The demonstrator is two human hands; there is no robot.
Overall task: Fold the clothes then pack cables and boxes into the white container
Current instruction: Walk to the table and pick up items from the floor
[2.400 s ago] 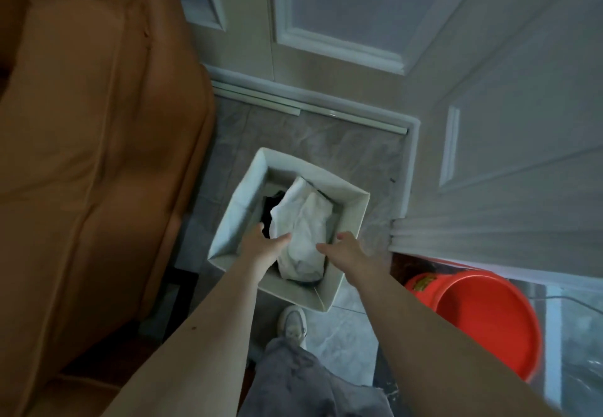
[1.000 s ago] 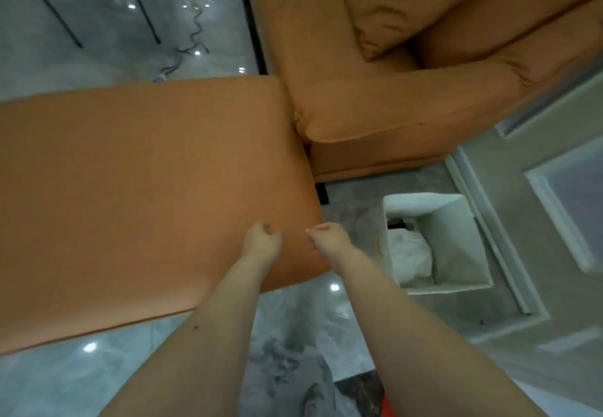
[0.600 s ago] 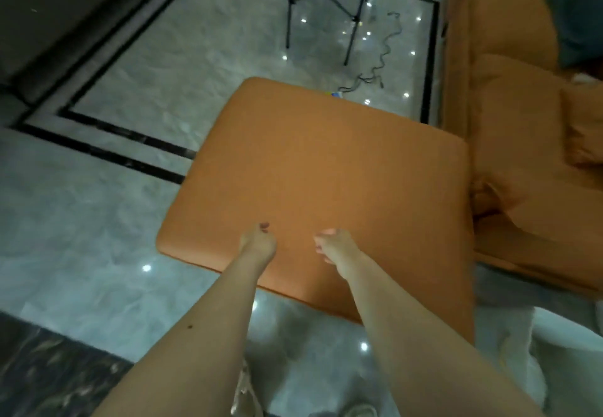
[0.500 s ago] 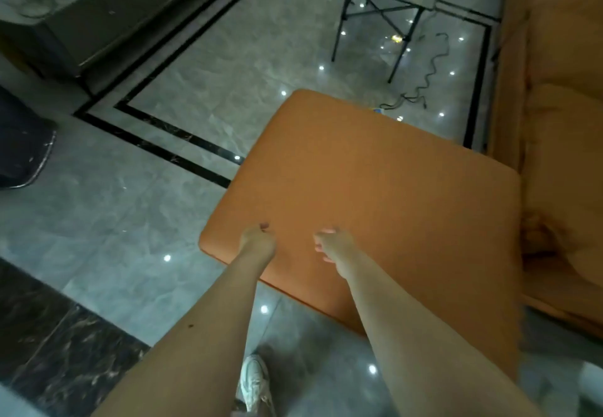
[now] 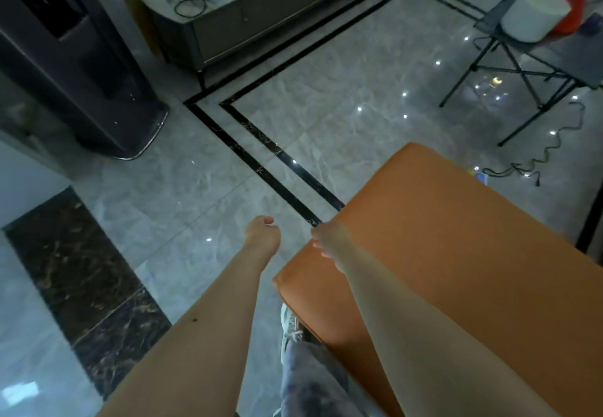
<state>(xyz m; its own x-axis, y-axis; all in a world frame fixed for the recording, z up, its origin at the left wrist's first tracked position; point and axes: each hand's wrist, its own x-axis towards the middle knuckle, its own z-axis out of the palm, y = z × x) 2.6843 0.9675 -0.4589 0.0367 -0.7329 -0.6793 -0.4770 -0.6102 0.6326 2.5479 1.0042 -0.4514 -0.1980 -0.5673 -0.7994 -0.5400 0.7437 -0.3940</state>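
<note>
Both my hands are held out in front of me and hold nothing. My left hand [image 5: 263,233] hangs over the grey marble floor with its fingers loosely curled. My right hand [image 5: 329,239] hovers at the near-left corner of the orange ottoman [image 5: 456,253], fingers relaxed and drooping. A black cable [image 5: 538,159] snakes across the floor beyond the ottoman, next to a small blue and white thing. The square white container with the folded clothes is out of view.
A black folding table [image 5: 535,57] at the far right carries a round white tub [image 5: 535,13] and a red thing. A low grey cabinet [image 5: 261,15] with a cable stands at the back. A tall dark appliance [image 5: 75,67] fills the left. My shoe [image 5: 290,325] shows below.
My view has swung left, away from the white container and sofa, across the ottoman to the open floor. My hands let go of the clothes in the container and stay empty.
</note>
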